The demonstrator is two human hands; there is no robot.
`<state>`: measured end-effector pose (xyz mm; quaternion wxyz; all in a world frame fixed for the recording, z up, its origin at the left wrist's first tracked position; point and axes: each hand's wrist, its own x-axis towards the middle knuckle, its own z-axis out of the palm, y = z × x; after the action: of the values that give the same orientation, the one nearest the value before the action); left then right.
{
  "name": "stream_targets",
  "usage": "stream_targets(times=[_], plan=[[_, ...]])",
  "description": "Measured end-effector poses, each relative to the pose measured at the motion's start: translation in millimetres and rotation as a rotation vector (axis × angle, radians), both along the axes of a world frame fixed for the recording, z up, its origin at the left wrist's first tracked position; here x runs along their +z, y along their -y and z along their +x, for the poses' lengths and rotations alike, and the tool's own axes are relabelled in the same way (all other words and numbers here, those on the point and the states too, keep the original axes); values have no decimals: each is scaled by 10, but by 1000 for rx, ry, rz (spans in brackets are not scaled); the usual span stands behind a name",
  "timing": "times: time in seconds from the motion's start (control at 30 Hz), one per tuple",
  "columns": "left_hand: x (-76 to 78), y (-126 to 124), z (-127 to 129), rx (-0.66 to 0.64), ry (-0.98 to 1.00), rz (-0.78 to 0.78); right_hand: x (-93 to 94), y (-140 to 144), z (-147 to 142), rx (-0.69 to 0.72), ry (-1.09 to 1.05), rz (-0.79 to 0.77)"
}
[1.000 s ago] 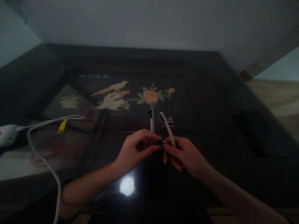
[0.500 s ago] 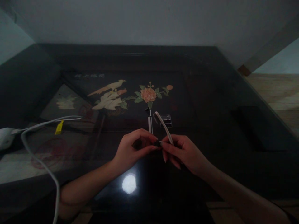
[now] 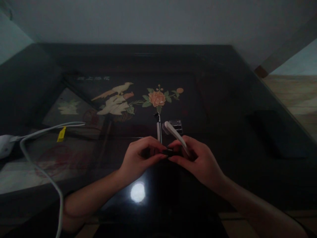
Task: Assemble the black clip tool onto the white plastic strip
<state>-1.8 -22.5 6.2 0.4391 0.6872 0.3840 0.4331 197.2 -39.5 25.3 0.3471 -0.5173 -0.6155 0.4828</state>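
Just below flower inlay on tabletop: white razor pinched in right hand, long axis up-left; left hand pinched small black piece at its base.

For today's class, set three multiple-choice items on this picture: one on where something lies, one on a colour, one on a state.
1. Where does the white cable lie?
A. left part of the table
B. right part of the table
C. on the floor

2. What colour is the tag on the cable?
A. blue
B. yellow
C. red

3. How does the right hand stand to the white razor?
A. apart from it
B. flat on top of it
C. closed around its handle

Answers: 1 A, it curves over the table's left side; 2 B, the tag shows yellow; 3 C, the handle runs into the fingers.
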Motion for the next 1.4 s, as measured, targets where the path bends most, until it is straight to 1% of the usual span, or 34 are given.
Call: stream_targets(times=[0.13, 0.23, 0.37, 0.5, 0.57, 0.7, 0.8, 0.97, 1.03, 1.13, 1.2, 1.33, 1.4], plan=[[1, 10, -1, -25, -1, 0, -31, 6, -2, 52, 39, 73], [1, 17, -4, -37, -15, -8, -54, 4, 3, 59, 63, 124], [-20, 27, 2, -38, -11, -24, -80, 11, 4, 66, 58, 201], [-51, 36, 5, -38, 4, -23, -93, 21, -7, 105, 49, 300], [-52, 40, 3, -38, 3, -16, -96, 22, -14, 114, 48, 299], [-38, 51, 2, -29, -30, -43, -93, 19, -23, 96, 63, 237], [-34, 67, 20, -47, 34, -153, -77, 15, -20, 77, 64, 263], [-16, 109, 83, -79, 338, -454, -26, 10, 8, -10, 92, 371], [-4, 126, 101, -108, 396, -563, -12, 16, 15, -24, 105, 435], [-5, 142, 109, -178, 411, -682, -11, 32, 19, 11, 109, 522], [-16, 143, 108, -199, 403, -739, -17, 41, 20, 33, 115, 558], [-9, 130, 113, -184, 377, -791, -17, 43, 25, 57, 119, 606], [2, 123, 117, -212, 387, -822, -10, 42, 29, 71, 124, 621]])
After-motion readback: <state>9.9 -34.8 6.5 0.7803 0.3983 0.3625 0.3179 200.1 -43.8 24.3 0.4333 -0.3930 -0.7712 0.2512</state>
